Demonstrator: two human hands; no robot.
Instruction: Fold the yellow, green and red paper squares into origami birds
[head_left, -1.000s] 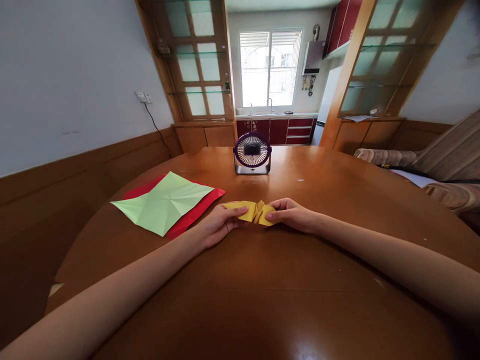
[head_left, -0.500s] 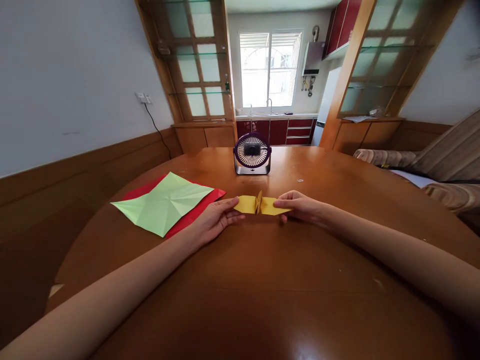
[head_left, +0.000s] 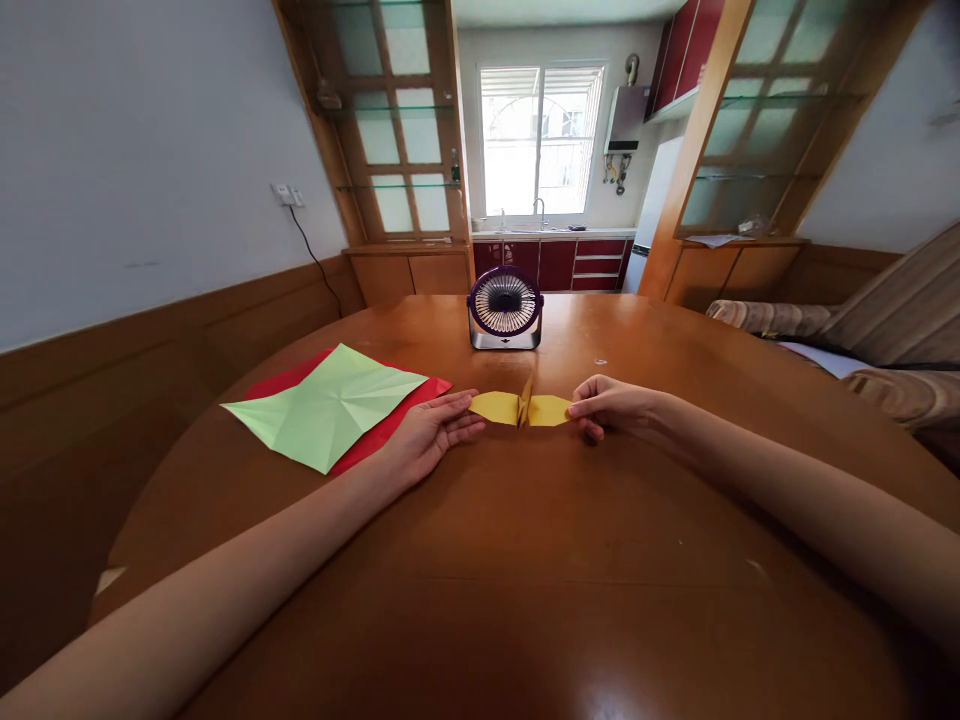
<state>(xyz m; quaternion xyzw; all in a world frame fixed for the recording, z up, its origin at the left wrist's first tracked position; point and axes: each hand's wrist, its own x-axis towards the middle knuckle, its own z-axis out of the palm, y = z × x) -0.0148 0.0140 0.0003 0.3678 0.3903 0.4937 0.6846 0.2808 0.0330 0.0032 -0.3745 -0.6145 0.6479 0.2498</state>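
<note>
A yellow origami crane [head_left: 496,408] is stretched between my two hands above the brown table, its wings spread to either side and a narrow folded part standing up in the middle. My left hand [head_left: 435,432] pinches the tip of the left wing between thumb and fingers. At the other end, my right hand [head_left: 606,402] is closed on the right wing tip, with its lower fingers curled beneath. Left of my left hand lies a creased light green paper sheet [head_left: 330,405], partly covering a red paper sheet [head_left: 439,389].
A small purple desk fan [head_left: 505,305] stands on the wooden table [head_left: 525,570] beyond the crane. A striped cushioned seat [head_left: 900,330] is at the right. Behind are glass-shelved cabinets [head_left: 401,125] and a kitchen window [head_left: 540,140].
My right hand has slid outward to the right, nearer the wing tip. The crane's wings look flatter and wider, and its middle has shifted slightly right. My left hand has barely moved.
</note>
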